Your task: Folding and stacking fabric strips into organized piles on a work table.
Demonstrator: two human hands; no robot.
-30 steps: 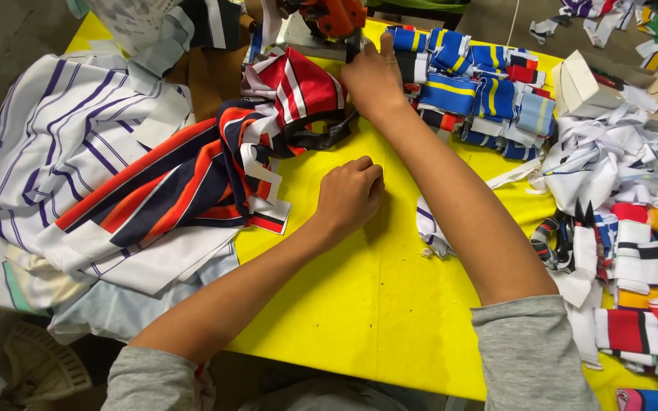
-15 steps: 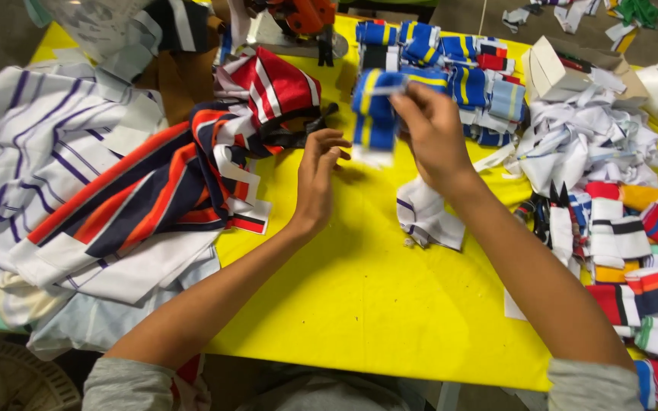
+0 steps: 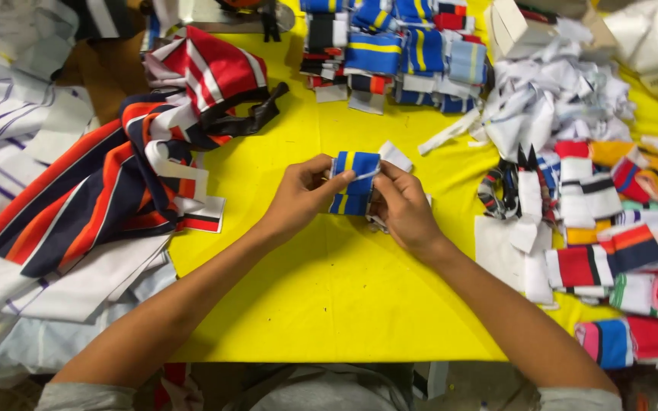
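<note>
Here my left hand [image 3: 298, 196] and my right hand [image 3: 404, 207] meet over the middle of the yellow table [image 3: 336, 297], and both sets of fingers are pinched on 1 small folded piece of knit ribbing [image 3: 355, 183], blue with a yellow stripe. The piece stands with its long axis running away from me, top edge toward the far side of the table, and the stripe runs along that same line. My left thumb and fingertips grip its left edge; my right fingers close on its right edge, where a white scrap [image 3: 394, 156] pokes out just behind. The ribbing looks soft, thick and finely ridged, doubled over on itself. Beyond it lies a pile of similar blue and yellow cuffs [image 3: 405, 53], stacked loosely. To my left sprawls a heap of striped fabric [image 3: 108, 190] in red, navy, orange and white, with white purple-lined cloth [image 3: 1, 114] beside it. To my right sit crumpled white trimmings [image 3: 550, 114] and rows of red, white and blue ribbed pieces [image 3: 618, 259]. The tabletop is smooth, flat and bright, its near edge ending just above my lap.
</note>
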